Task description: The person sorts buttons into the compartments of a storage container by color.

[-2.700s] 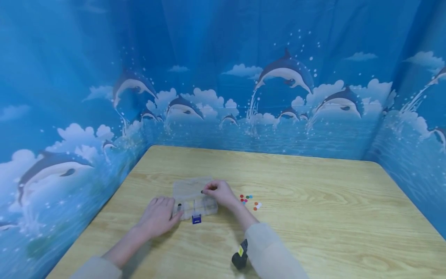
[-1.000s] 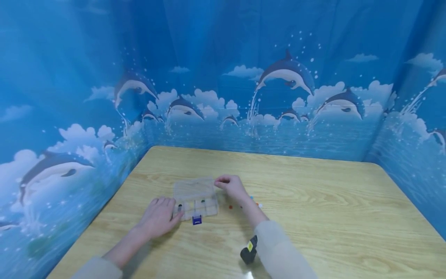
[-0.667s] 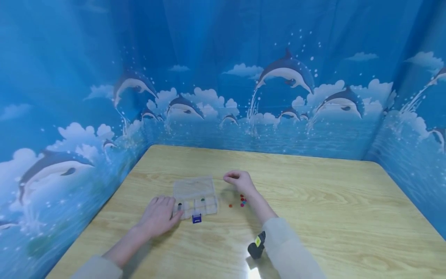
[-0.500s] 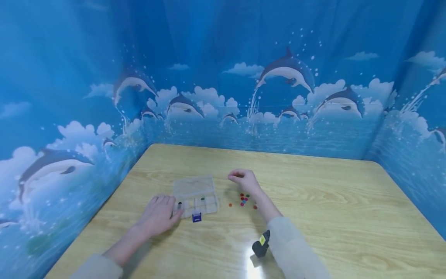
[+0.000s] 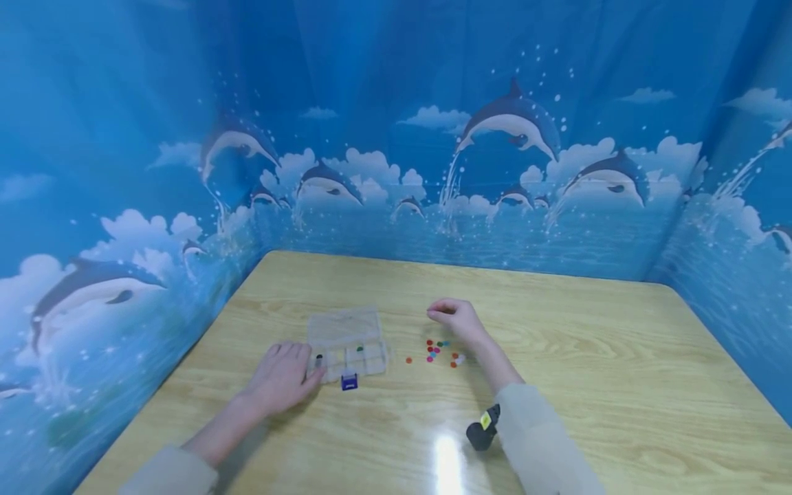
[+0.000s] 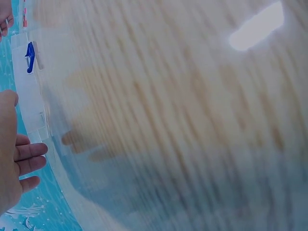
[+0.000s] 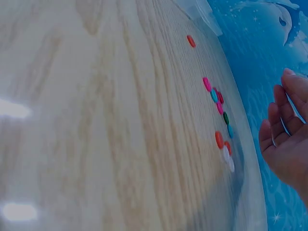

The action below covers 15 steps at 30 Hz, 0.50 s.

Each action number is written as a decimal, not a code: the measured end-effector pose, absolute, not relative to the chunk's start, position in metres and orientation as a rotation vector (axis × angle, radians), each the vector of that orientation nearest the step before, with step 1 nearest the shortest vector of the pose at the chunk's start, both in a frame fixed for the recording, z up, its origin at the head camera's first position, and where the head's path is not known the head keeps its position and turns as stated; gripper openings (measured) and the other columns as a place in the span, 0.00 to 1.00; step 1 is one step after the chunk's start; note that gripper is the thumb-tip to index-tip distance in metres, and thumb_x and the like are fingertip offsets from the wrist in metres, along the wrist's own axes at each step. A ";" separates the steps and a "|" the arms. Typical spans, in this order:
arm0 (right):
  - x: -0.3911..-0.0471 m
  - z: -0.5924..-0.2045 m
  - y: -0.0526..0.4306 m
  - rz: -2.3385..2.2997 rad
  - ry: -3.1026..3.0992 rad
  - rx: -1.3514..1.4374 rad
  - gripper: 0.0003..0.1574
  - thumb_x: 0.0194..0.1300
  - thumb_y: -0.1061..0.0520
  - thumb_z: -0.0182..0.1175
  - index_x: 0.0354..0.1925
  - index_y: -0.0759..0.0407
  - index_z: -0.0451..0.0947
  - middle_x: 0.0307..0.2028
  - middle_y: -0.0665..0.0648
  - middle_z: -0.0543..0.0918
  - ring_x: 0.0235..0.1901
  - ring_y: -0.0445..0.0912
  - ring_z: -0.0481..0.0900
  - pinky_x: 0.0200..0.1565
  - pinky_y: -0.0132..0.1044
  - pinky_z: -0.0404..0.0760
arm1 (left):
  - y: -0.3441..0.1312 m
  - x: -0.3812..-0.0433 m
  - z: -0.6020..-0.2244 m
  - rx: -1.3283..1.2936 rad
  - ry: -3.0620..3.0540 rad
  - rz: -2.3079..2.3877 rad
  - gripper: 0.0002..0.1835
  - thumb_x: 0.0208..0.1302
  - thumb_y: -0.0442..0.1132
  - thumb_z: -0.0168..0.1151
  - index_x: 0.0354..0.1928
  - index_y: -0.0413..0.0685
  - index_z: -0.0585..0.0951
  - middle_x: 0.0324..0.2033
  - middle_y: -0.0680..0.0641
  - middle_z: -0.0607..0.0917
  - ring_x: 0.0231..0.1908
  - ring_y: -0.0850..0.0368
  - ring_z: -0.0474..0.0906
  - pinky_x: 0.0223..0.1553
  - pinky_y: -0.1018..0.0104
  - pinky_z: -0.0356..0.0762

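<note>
A blue dolphin curtain (image 5: 371, 137) rises behind and to both sides of the wood-grain bench (image 5: 588, 378), whose near edge is cut off by the bottom of the head view. Two pale sleeves (image 5: 547, 440) run out of the same edge. The left hand (image 5: 281, 378) is relaxed, fingers extended, with the thumb at the near left corner of the clear box (image 5: 374, 364) and partly covering it. The right hand (image 5: 460, 322) is released, its fingers loosely bent, above the bench beyond the loose discs; the right wrist view cuts it off at the edge. The box lies on the bench between the hands, its lid (image 5: 343, 326) folded back and so clear that its outline is hard to follow. A black device (image 5: 479, 434) sits at the right cuff. A blue latch (image 5: 349, 382) hangs at the box's front, its marking too small to read. One dark disc (image 5: 319, 357) lies in a left compartment, a green disc (image 5: 360, 348) in one farther right. On the bench, an orange disc (image 5: 409, 360) lies apart from the clustered discs (image 5: 430, 359); overlaps make them hard to count.
</note>
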State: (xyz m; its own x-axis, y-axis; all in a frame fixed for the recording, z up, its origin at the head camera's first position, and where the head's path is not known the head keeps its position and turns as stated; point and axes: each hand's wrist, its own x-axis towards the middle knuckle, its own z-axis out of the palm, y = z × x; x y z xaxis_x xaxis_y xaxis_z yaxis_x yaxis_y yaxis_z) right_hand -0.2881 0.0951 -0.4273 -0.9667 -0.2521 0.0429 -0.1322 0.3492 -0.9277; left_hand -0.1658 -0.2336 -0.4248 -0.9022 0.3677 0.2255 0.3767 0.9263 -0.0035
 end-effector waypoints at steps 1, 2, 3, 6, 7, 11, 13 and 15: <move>-0.288 -0.429 0.098 -1.682 2.502 -0.354 0.14 0.62 0.57 0.60 0.44 0.66 0.79 0.43 0.58 0.80 0.46 0.50 0.75 0.49 0.44 0.73 | -0.234 -0.166 -0.425 -0.561 -2.865 -0.062 0.20 0.64 0.52 0.54 0.38 0.37 0.74 0.36 0.38 0.79 0.43 0.41 0.74 0.48 0.47 0.69; -0.289 -0.430 0.101 -1.665 2.507 -0.342 0.14 0.62 0.57 0.60 0.43 0.65 0.79 0.43 0.57 0.80 0.45 0.50 0.75 0.48 0.43 0.74 | -0.234 -0.166 -0.425 -0.561 -2.868 -0.061 0.21 0.64 0.52 0.54 0.38 0.37 0.74 0.36 0.38 0.79 0.43 0.41 0.74 0.48 0.47 0.69; -0.289 -0.431 0.103 -1.651 2.515 -0.327 0.14 0.62 0.57 0.60 0.43 0.64 0.79 0.42 0.57 0.81 0.44 0.49 0.75 0.47 0.41 0.74 | -0.234 -0.166 -0.426 -0.562 -2.869 -0.059 0.21 0.64 0.52 0.53 0.38 0.37 0.74 0.36 0.38 0.79 0.43 0.41 0.74 0.49 0.47 0.69; -0.288 -0.434 0.109 -1.614 2.527 -0.301 0.13 0.62 0.57 0.60 0.43 0.64 0.79 0.40 0.56 0.81 0.42 0.48 0.75 0.44 0.39 0.74 | -0.234 -0.167 -0.427 -0.561 -2.867 -0.049 0.21 0.64 0.52 0.53 0.38 0.37 0.74 0.36 0.38 0.79 0.42 0.41 0.74 0.48 0.48 0.69; -0.288 -0.435 0.111 -1.609 2.533 -0.295 0.14 0.62 0.57 0.60 0.44 0.64 0.79 0.39 0.56 0.81 0.41 0.48 0.75 0.43 0.38 0.74 | -0.234 -0.167 -0.427 -0.562 -2.863 -0.045 0.21 0.64 0.52 0.54 0.38 0.37 0.74 0.35 0.38 0.79 0.42 0.41 0.74 0.48 0.48 0.69; -0.289 -0.438 0.116 -1.656 2.522 -0.251 0.15 0.62 0.57 0.60 0.45 0.65 0.79 0.42 0.58 0.81 0.42 0.48 0.75 0.43 0.37 0.74 | -0.234 -0.167 -0.426 -0.559 -2.850 -0.042 0.20 0.63 0.52 0.55 0.37 0.37 0.73 0.35 0.38 0.79 0.42 0.41 0.74 0.48 0.48 0.69; -0.290 -0.438 0.118 -1.684 2.514 -0.231 0.16 0.62 0.57 0.61 0.45 0.66 0.79 0.43 0.59 0.81 0.44 0.49 0.75 0.45 0.38 0.73 | -0.234 -0.167 -0.426 -0.555 -2.850 -0.047 0.20 0.63 0.51 0.55 0.37 0.37 0.73 0.36 0.37 0.79 0.43 0.40 0.74 0.48 0.47 0.68; -0.290 -0.439 0.120 -1.691 2.514 -0.218 0.16 0.61 0.57 0.61 0.46 0.66 0.79 0.44 0.59 0.81 0.45 0.50 0.75 0.47 0.39 0.73 | -0.233 -0.167 -0.426 -0.553 -2.852 -0.051 0.20 0.63 0.52 0.55 0.37 0.37 0.73 0.37 0.37 0.80 0.43 0.40 0.74 0.49 0.47 0.68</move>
